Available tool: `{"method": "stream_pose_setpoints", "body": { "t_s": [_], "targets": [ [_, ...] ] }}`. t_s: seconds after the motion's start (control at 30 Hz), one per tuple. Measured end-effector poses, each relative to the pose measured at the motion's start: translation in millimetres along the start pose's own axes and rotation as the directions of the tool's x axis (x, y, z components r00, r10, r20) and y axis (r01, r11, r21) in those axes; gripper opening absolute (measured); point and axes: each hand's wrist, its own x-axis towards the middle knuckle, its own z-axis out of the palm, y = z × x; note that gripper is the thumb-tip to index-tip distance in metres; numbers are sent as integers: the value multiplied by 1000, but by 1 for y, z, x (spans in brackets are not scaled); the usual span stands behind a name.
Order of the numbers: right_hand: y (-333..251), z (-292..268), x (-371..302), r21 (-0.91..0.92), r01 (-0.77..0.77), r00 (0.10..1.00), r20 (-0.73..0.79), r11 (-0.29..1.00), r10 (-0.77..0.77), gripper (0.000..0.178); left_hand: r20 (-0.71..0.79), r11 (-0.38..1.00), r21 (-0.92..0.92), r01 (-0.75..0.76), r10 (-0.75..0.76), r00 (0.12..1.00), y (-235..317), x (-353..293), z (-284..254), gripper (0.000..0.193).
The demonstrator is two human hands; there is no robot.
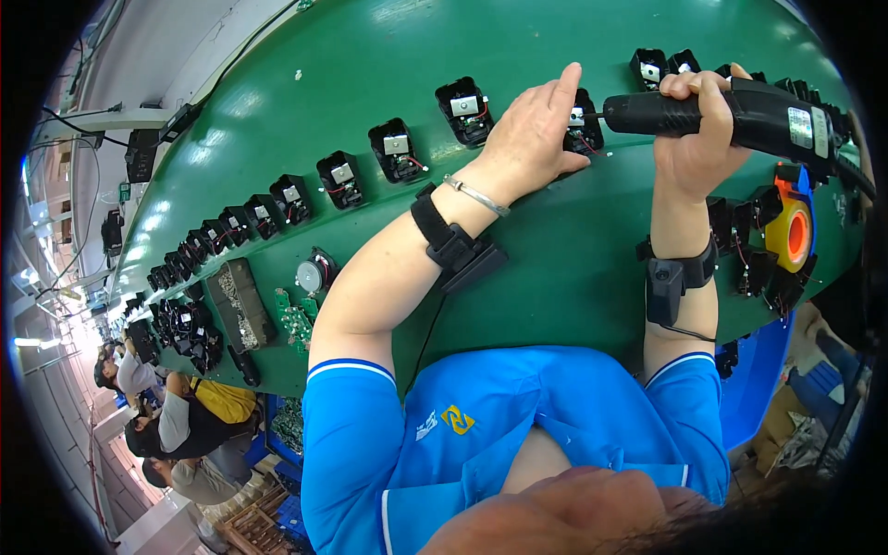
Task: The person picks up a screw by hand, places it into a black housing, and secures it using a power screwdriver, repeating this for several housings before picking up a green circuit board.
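My right hand [698, 116] is wrapped round a black electric screwdriver [657, 113], held level with its tip pointing left. The thin bit reaches into a small black plastic housing [585, 139], at a silvery metal part inside it. My left hand [536, 125] holds this housing from its left side, fingers at the far edge and thumb at the near edge. Part of the housing is hidden behind that hand. Thin red wires show at its near side. Just left of my left hand stands another open housing [464, 111] with a metal part inside.
A curving row of similar housings [342, 180] runs left along the green table [518, 277]. Lower left are a round speaker [316, 271], green circuit boards [294, 319] and a long box of small metal parts [242, 305]. An orange-and-yellow tape roll [793, 231] lies right, near more housings.
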Motion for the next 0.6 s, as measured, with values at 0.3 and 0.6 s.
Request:
{"method": "stream_pose_setpoints", "body": {
  "t_s": [0.3, 0.6],
  "targets": [
    [8, 2, -3, -18, -21, 1000, 7, 1000, 21, 31, 4, 1000, -3, -22, 22, 1000, -4, -2, 0, 92],
    [13, 1, -6, -18, -19, 999, 34, 1000, 19, 30, -1, 1000, 3, -18, 18, 1000, -6, -3, 3, 93]
  ]
}}
